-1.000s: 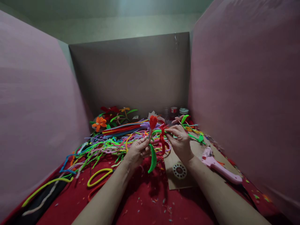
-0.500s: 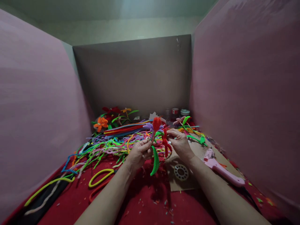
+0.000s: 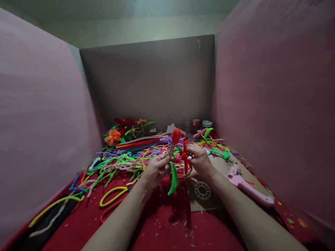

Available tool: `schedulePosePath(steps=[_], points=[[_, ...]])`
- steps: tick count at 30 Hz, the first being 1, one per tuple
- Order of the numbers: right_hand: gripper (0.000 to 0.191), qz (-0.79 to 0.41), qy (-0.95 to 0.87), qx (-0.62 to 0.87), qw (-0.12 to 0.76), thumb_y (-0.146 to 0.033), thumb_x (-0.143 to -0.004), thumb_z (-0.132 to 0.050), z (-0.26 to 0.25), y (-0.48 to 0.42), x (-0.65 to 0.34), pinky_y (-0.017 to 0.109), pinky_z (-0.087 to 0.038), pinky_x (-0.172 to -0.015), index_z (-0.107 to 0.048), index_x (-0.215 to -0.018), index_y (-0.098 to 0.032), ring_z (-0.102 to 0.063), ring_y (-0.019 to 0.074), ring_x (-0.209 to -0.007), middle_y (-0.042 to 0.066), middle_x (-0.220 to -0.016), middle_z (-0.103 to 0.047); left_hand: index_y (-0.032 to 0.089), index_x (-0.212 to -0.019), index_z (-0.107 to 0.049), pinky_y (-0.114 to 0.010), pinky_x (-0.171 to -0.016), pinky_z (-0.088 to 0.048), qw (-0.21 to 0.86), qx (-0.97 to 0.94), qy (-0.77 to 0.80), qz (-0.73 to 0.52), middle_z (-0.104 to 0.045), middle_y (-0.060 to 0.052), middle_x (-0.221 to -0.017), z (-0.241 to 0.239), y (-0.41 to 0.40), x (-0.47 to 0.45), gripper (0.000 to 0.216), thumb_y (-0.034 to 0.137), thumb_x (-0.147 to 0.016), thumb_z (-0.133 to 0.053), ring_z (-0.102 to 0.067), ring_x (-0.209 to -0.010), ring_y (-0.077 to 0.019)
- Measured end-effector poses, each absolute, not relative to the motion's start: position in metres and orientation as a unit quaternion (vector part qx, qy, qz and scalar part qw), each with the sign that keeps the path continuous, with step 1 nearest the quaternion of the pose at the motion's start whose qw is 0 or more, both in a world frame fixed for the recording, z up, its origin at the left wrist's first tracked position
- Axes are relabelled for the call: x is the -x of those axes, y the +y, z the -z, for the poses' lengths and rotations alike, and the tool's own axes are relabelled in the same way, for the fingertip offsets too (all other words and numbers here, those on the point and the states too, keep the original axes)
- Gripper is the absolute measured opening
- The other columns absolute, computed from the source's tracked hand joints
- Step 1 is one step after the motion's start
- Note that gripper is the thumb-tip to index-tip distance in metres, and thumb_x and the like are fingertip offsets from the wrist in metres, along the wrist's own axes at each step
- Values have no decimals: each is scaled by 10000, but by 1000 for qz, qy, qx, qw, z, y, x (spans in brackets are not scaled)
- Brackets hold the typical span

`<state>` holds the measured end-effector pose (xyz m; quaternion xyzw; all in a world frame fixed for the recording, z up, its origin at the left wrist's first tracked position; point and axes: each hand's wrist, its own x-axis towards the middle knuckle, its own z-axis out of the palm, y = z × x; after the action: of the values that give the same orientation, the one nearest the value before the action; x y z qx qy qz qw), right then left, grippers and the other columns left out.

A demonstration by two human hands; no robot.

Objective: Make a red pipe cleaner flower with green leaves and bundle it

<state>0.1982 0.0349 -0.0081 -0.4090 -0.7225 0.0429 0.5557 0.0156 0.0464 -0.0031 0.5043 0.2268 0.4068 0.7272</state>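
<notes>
My left hand (image 3: 157, 168) pinches the brown stem of a pipe cleaner flower, held upright above the table. A red bud (image 3: 176, 137) tops that stem, and a long green leaf (image 3: 173, 179) hangs below my fingers. Close by on the right, my right hand (image 3: 201, 159) is closed on a red pipe cleaner flower piece (image 3: 185, 161) with drooping loops. The fingertips there are partly hidden, and I cannot tell whether the two red parts are joined. Behind the bud shows a purple pipe cleaner flower (image 3: 166, 140).
Loose pipe cleaners (image 3: 117, 163) heap at the left and middle. Yellow-and-red-handled scissors (image 3: 113, 196) lie nearer me. On the right, a pink glue gun (image 3: 251, 190) and a white ring with holes (image 3: 202, 190) rest on cardboard (image 3: 195, 205). Finished flowers (image 3: 113, 137) and jars (image 3: 207, 124) stand behind.
My right hand has turned slightly, its fingers still at the red loops. The left hand keeps its hold on the stem, almost unmoved. The camera has shifted a little.
</notes>
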Motion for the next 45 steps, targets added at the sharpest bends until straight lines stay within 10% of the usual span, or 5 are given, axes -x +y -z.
schedulePosePath(steps=[10, 18, 28, 45], points=[[412, -46, -659, 426, 618, -2, -686, -425, 6, 38, -206, 330, -442, -789, -666, -942, -216, -554, 187, -882, 46, -917, -631, 109, -767, -572, -144, -349, -178, 700, -523, 264, -409, -437, 64, -447, 3, 50, -15, 258, 344, -706, -660, -278, -324, -3], [252, 12, -569, 416, 710, -77, -758, -458, -5, 23, -201, 371, -423, -849, -654, -859, -200, -565, 196, -895, 46, -884, -631, 122, -748, -558, -151, -358, -230, 675, -533, 277, -427, -505, 35, -499, 6, 52, -18, 228, 310, -688, -672, -358, -359, -24], [237, 77, -629, 405, 659, -88, -796, -480, -6, 6, -186, 348, -446, -767, -635, -919, -219, -532, 195, -846, 49, -846, -593, 118, -723, -566, -188, -484, -404, 651, -508, 274, -494, -607, -13, -607, 3, 49, -20, 198, 240, -638, -697, -509, -472, -70], [129, -146, -657, 471, 570, -175, -754, -555, 25, 11, -147, 319, -454, -728, -662, -824, -193, -588, 195, -782, 64, -824, -657, 156, -798, -614, -275, -761, -451, 563, -487, 251, -618, -681, -31, -814, 7, 42, -38, 221, 184, -602, -711, -618, -853, -185]])
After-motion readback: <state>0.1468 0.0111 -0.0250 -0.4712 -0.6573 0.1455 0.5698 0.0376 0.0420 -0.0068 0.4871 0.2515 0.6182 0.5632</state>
